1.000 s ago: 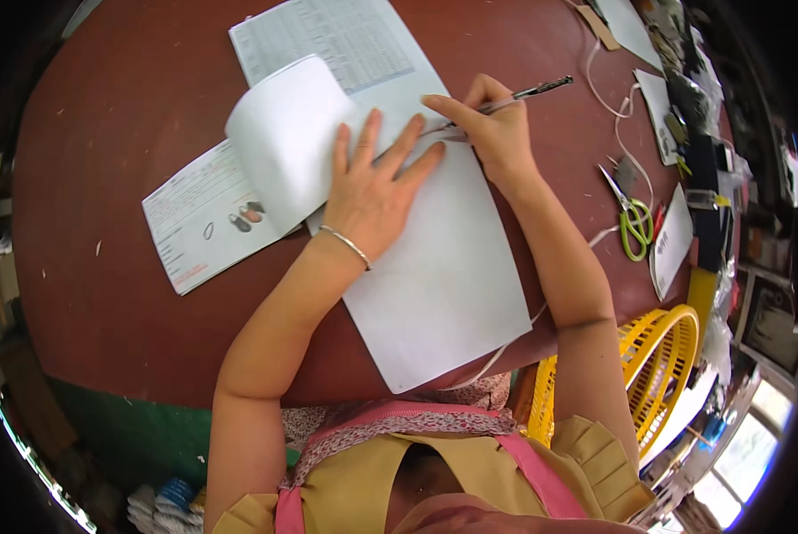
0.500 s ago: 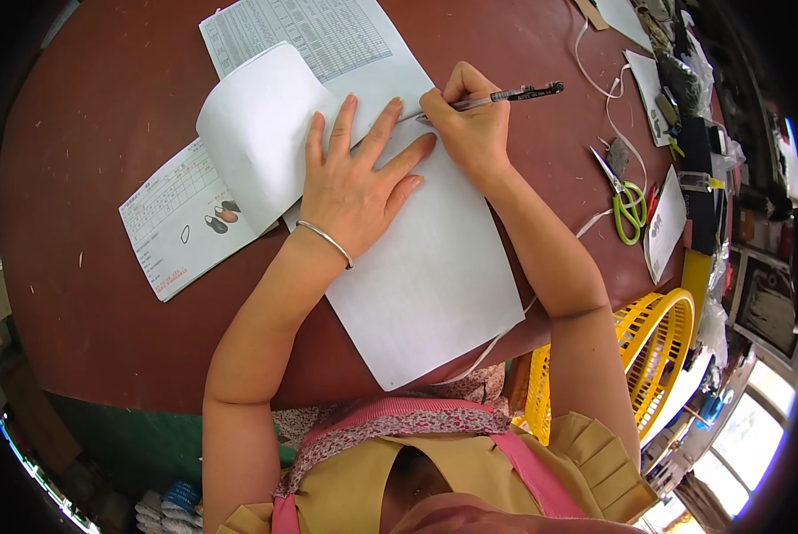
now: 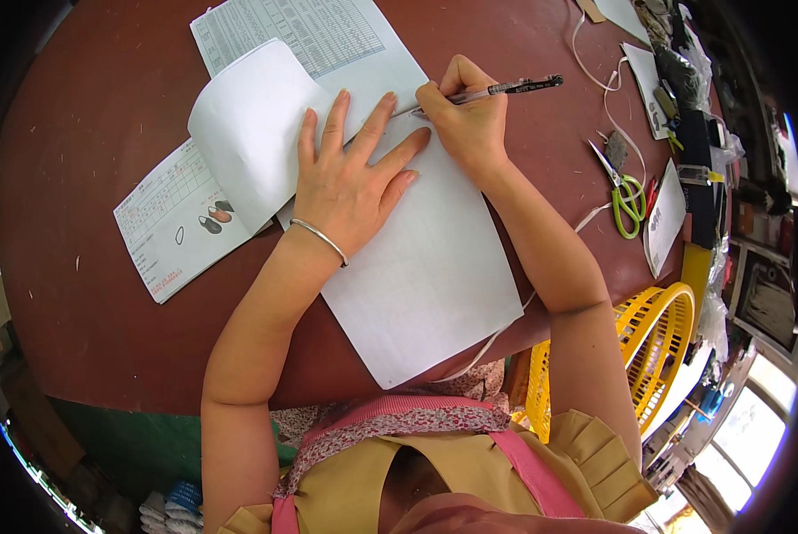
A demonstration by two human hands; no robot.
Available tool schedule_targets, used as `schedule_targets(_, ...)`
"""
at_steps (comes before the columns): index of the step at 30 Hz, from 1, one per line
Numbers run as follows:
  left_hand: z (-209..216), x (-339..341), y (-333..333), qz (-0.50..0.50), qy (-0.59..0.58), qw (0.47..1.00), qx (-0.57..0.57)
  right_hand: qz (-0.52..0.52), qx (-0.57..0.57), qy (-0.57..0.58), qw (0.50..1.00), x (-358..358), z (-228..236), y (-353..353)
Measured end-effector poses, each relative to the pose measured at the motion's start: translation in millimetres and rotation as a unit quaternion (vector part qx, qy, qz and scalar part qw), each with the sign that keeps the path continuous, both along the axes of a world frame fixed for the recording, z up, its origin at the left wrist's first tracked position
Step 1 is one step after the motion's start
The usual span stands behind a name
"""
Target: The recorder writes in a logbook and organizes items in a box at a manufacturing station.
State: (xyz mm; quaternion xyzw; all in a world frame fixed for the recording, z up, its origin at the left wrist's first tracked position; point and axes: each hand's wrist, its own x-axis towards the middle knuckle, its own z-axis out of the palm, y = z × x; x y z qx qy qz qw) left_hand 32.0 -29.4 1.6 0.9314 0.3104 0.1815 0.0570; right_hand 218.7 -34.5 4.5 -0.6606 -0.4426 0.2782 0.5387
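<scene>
A pen (image 3: 523,85) with a clear barrel and black end is pinched in my right hand (image 3: 466,120). Its tip meets the upper part of a blank white sheet (image 3: 425,285), close to my left fingertips; any marks there are too small to make out. Fingers spread, my left hand (image 3: 350,182) lies flat on that sheet and beside the curled edge of a turned-over page (image 3: 247,125). That page belongs to a stapled-looking stack (image 3: 169,240) showing a grid and shoe pictures. A sheet with a printed table (image 3: 305,40) lies beyond.
Green-handled scissors (image 3: 628,206) lie right on the brown table (image 3: 87,329), beside a white cord (image 3: 614,80) and a card with small pictures (image 3: 664,218). A yellow plastic basket (image 3: 666,347) stands at the right edge. Bags and clutter line the far right.
The papers and my left hand appear slightly further left in view. My right hand keeps its pinch on the pen, with only a slight shift.
</scene>
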Motion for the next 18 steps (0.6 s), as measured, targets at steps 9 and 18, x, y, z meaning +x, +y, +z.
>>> schedule_targets(9, -0.1, 0.3, 0.9, -0.002, -0.009, 1.0, 0.005, 0.002, -0.008, -0.016, 1.0, 2.0, -2.6, 0.8)
schedule_targets(18, 2.4, -0.2, 0.0, 0.001, 0.008, 1.0, -0.004, -0.017, 0.007, -0.004, 1.0, 1.6, -2.1, 0.2)
